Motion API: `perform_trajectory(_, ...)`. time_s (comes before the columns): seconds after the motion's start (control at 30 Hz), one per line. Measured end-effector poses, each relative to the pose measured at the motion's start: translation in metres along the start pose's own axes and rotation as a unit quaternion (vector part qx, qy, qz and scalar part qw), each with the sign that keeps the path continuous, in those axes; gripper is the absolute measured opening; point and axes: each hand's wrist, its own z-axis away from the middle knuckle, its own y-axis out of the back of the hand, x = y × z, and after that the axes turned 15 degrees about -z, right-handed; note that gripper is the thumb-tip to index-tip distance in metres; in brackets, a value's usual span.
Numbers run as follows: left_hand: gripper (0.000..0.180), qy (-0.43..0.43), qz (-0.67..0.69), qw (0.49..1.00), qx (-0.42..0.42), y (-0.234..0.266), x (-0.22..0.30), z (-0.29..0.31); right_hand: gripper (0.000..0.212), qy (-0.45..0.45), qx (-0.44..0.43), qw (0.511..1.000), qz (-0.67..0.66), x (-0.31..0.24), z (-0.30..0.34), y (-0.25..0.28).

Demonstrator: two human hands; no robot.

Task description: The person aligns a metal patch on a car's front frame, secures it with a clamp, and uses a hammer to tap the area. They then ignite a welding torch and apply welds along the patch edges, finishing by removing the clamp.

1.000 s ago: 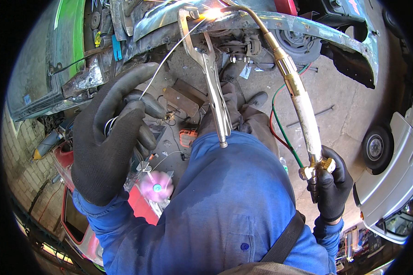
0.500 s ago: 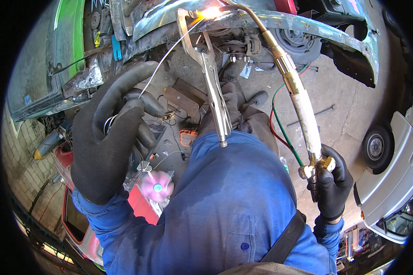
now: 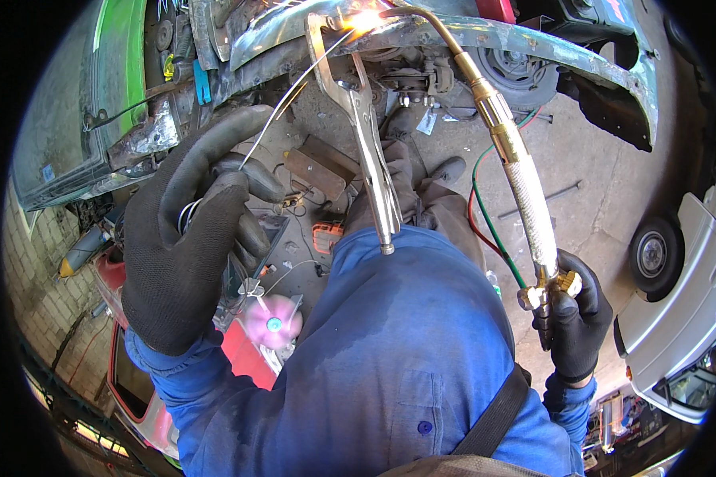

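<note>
Between the gloved fingers of my left hand (image 3: 191, 230) runs a thin welding rod (image 3: 282, 106), its tip reaching up to a bright flame (image 3: 366, 21) at the panel edge. Some of the rod is coiled in the palm. My right hand (image 3: 574, 322), also in a black glove, grips the lower end of a brass gas torch (image 3: 525, 179) near its valve knobs. The torch's bent neck points left, with its nozzle at the flame. Locking C-clamp pliers (image 3: 366, 135) hang from the metal body panel (image 3: 517, 40), just left of the glow and apart from both hands.
Red and green hoses (image 3: 479, 195) trail beside the torch. A spinning pink fan (image 3: 273, 322) stands at lower left by a red car (image 3: 135, 378). A white vehicle (image 3: 676, 310) is at right. An angled metal piece (image 3: 318, 168) and cables lie on the floor near my legs.
Sparks now fly from the flame, one streak passing down along the rod. Both hands and the torch stay nearly still.
</note>
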Motion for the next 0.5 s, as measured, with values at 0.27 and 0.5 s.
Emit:
perform_trajectory(0.27, 0.053, 0.004, -0.006, 1.000, -0.002, 0.0009, 0.0004, -0.0002, 0.064, 0.012, 0.001, 1.000, 0.013, 0.0022, -0.0004, 0.0001)
perform_trajectory(0.5, 0.053, 0.002, 0.000, 1.000, -0.003, 0.0007, 0.0016, -0.0001, 0.062, 0.005, -0.002, 1.000, 0.000, 0.0003, -0.0006, -0.0007)
